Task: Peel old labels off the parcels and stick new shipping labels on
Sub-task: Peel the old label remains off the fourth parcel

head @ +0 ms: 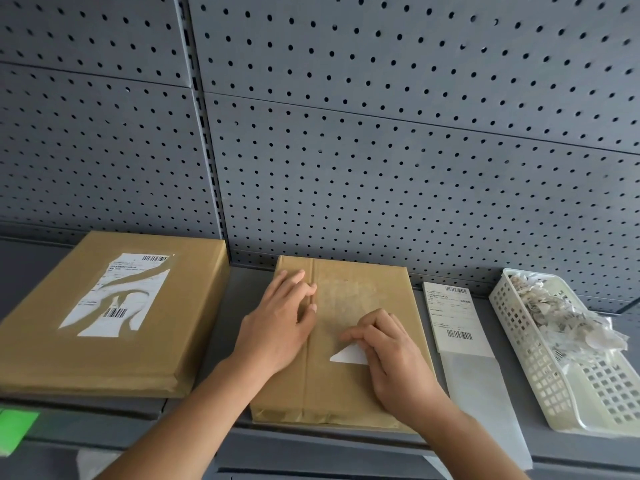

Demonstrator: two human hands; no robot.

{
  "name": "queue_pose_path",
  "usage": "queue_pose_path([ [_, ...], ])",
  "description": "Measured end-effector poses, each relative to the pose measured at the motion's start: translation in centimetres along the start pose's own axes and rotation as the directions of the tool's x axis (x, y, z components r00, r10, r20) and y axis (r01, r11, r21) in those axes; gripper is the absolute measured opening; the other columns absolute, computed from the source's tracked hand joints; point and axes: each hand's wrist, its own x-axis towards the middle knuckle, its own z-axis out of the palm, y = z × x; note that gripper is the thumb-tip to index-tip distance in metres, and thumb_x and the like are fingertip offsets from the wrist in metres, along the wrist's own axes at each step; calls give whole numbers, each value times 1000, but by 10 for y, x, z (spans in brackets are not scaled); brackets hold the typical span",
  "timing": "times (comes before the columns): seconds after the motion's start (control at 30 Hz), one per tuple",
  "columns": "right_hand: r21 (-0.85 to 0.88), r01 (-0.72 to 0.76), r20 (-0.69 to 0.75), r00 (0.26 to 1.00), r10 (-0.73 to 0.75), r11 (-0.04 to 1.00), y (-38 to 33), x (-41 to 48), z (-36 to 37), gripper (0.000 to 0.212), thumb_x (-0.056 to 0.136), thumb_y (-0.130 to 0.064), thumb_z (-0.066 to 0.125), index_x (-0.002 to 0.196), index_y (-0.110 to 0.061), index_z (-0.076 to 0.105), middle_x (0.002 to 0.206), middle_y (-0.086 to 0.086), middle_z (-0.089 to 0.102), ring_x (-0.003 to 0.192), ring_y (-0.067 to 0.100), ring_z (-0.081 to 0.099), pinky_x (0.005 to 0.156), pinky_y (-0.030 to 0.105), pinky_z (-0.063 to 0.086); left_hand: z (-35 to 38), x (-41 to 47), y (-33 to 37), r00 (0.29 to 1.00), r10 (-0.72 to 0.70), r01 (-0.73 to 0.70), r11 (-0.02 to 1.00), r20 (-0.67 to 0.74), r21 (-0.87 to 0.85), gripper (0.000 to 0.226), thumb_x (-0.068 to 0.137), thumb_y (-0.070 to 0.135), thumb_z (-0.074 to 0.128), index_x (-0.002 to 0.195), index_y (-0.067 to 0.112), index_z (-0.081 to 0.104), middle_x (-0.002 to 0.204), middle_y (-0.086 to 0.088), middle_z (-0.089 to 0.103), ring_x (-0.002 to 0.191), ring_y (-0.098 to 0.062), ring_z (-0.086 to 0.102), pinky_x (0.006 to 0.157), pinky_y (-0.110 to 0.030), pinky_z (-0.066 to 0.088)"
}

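Old-label peeling looks nearly done on the middle parcel, which lies on the shelf. The left hand presses it flat, fingers straight. The right hand curls, pinching the last white scrap. Next, probably: lift the scrap clean, then take the new label just beside.

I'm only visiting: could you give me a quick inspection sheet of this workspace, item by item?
Surface: grey metal shelf, carrying everything.
Job's things: middle brown paper-wrapped parcel, stripped but for a white triangular label scrap; left brown parcel with a torn white label; fresh white shipping label lying right of the middle parcel.
Clutter: white plastic lattice basket holding peeled label scraps; green tag at lower left.
Hands: left hand flat on the middle parcel; right hand, fingers curled, picks at the triangular scrap.
Cables: nothing seen.
Surroundings: grey perforated metal back panel.
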Motion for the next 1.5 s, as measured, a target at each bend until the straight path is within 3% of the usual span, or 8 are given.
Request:
queue_pose_path([
  [0.13,76,-30,-48,998,34,997,1,-7,-6,40,90,5,43,100,-22,71,100,-11,46,94,10,51,83,12,40,1,1,-1,1000,4,-4,1000,1,-9,32,106,41,36,136,40,47,163,28,14,150,7,-8,106,-54,40],
  [0.37,377,-254,-187,921,341,891,7,-13,-28,51,92,21,40,91,-22,68,96,-5,53,90,13,53,79,10,38,-1,1,-1,1000,-6,6,1000,18,12,34,106,43,35,138,41,45,163,29,12,150,7,-9,108,-56,40],
  [0.6,523,-293,-284,825,488,800,5,-18,-49,39,96,14,45,87,-16,68,91,2,60,84,12,59,77,11,42,1,1,-3,1000,1,-2,999,19,32,37,106,47,34,141,42,43,163,28,11,151,5,-8,110,-61,36],
  [0.77,637,-302,-259,783,565,710,5,-21,-71,26,94,-6,62,92,-31,71,96,1,65,80,8,62,73,12,45,1,1,-5,1000,8,-9,999,9,37,38,105,49,33,142,43,43,162,29,11,151,6,-8,112,-58,37],
  [0.93,630,-325,-312,725,614,705,15,-26,-88,19,90,-12,70,89,-31,70,92,6,62,72,12,58,74,26,47,2,2,-6,1000,10,-10,999,6,34,38,105,51,33,141,45,43,161,31,10,150,7,-8,114,-58,36],
  [1.13,605,-337,-405,650,643,721,31,-37,-111,11,91,-18,70,89,-29,71,95,9,68,82,27,65,78,39,55,3,4,-8,1000,23,-23,999,-12,29,39,104,51,34,141,45,44,161,29,14,151,5,-4,115,-58,34],
  [1.37,434,-426,-543,580,608,794,52,-57,-139,16,92,-17,69,86,-32,69,78,-12,71,67,8,63,62,15,47,5,6,-11,999,37,-36,998,-15,51,38,103,51,34,140,46,42,160,30,13,148,7,-4,116,-51,35],
  [1.5,304,-558,-599,519,610,772,73,-76,-158,13,93,-19,67,97,-31,70,80,-10,70,69,9,62,59,21,45,7,10,-17,999,50,-50,998,-17,34,37,101,54,35,136,48,43,161,29,15,152,2,1,117,-55,33],
])
